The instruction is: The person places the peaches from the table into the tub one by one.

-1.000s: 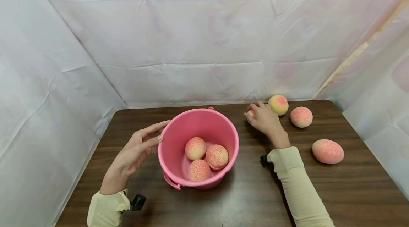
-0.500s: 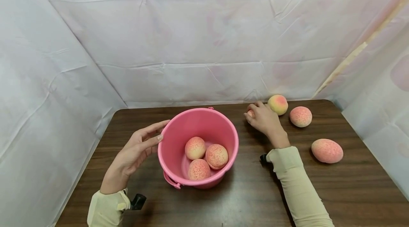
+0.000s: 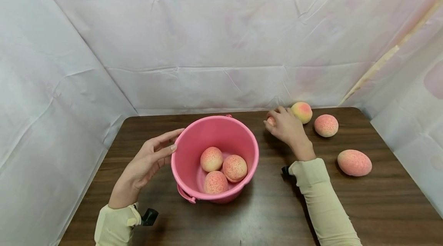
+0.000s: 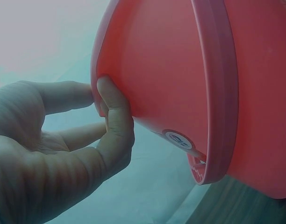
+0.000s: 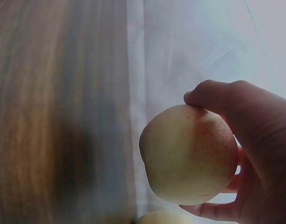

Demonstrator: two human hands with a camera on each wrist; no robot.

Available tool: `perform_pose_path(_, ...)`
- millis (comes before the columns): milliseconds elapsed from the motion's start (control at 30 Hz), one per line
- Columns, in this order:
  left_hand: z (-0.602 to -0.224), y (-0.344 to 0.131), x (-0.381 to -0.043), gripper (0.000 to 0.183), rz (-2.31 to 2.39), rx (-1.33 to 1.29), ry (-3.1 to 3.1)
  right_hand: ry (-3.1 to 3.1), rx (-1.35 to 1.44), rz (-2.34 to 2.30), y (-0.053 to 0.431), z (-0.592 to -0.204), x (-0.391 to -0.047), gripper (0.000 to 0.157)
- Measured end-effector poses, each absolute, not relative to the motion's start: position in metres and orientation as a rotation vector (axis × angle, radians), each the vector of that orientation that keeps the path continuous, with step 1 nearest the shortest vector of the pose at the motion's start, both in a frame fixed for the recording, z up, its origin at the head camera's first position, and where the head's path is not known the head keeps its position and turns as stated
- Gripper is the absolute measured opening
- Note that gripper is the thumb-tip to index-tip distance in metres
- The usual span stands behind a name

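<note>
A: What did the left hand [image 3: 140,167] hold?

B: It pinched the rim of a round, pink plastic bucket [image 3: 221,132], thumb at the edge, the other fingers [image 4: 68,97] along the outside. The bucket stood on a dark, wood-grained bench [image 3: 270,215].

A: And the right hand [image 3: 288,130]?

B: It was beyond the bucket and to its right, fingers curled round a pale-yellow, red-flecked, peach-like fruit [image 5: 189,156], mostly hidden in the head view but plain in the right wrist view.

A: What lay inside the bucket?

B: Three round, red-speckled yellow fruits [image 3: 211,159], clustered at the bottom.

A: And around it?

B: Beyond the bucket and to its right, just beside the right hand, sat a round yellow fruit with a red blush [image 3: 302,112]. Farther right of the bucket rested a round, speckled pink fruit [image 3: 326,125]; farthest right, a pink, egg-shaped fruit [image 3: 354,163]. Cream cloth sleeves [image 3: 323,200] covered both forearms, and creased white sheeting [image 3: 225,38] rose behind the bucket.
</note>
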State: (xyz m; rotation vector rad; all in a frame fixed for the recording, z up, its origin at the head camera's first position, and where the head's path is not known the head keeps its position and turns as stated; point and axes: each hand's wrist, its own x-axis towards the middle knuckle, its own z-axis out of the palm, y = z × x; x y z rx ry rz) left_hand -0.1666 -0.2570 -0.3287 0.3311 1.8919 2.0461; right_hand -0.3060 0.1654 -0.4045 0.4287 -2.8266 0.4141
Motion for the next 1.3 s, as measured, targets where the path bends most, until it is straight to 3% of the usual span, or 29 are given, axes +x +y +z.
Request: perform_pose_path(1300, -0.328, -0.257, -0.169, 0.051, 2.034, 0.312, 1.897, -2.38, 0.772, 0.578, 0.14, -0.325, -0.263, 0.031)
